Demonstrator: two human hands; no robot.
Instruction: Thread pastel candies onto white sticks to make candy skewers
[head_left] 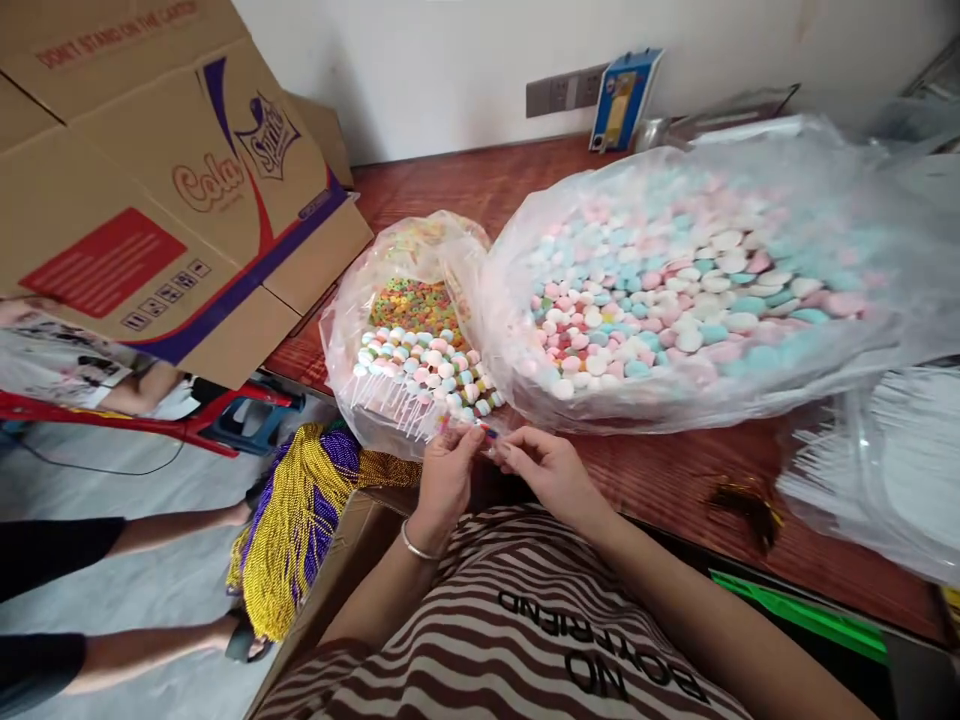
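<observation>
My left hand [448, 472] and my right hand [551, 470] meet close to my body at the table's front edge. Both have fingers pinched around a small colourful piece [489, 433], too small to make out clearly. Just beyond them lies an open plastic bag [346, 385] with yellow and orange rings [416, 308] at the back. Assembled sticks with pink, white and blue pieces [431, 362] lie at its front. To the right, a large clear bag holds many pastel discs [697, 290]. Farther right is a bag of white sticks [892, 450].
A big cardboard box [150, 150] stands at the left. Gold and purple bead strands [300, 520] hang beside an open carton [352, 530]. A blue device [626, 100] is by the wall. Another person's legs [150, 640] show lower left. Gold foil [746, 505] lies on the table [675, 465].
</observation>
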